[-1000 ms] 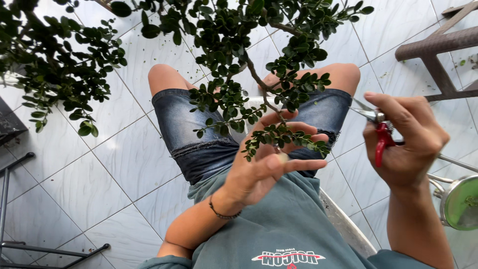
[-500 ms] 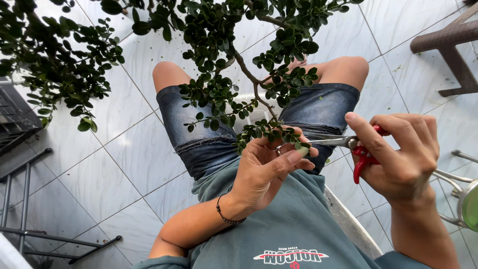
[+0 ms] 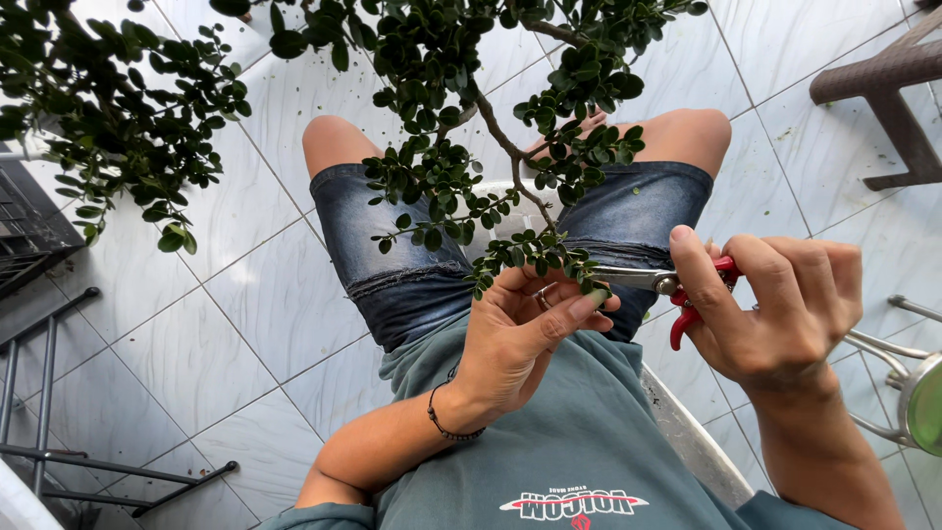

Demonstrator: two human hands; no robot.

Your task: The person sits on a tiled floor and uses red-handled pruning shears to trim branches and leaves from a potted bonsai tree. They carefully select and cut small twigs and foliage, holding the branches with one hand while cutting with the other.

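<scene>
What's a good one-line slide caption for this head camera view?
Seated person's left hand steadies a leafy twig while the right hand brings red-handled pruning shears to it.

Small-leaved green sprig (image 3: pixel 535 257) (on a thin woody branch), red-handled shears (image 3: pixel 677 290), blades at its tip

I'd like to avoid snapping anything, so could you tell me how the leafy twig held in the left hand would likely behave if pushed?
The leafy twig looks thin, so it would probably bend and spring back rather than stay stiff. Its small leaves suggest it is light, and some may drop if brushed. The left hand steadies it lightly beside the pruning shears in the right hand, so a hard push could likely snap it.
</scene>
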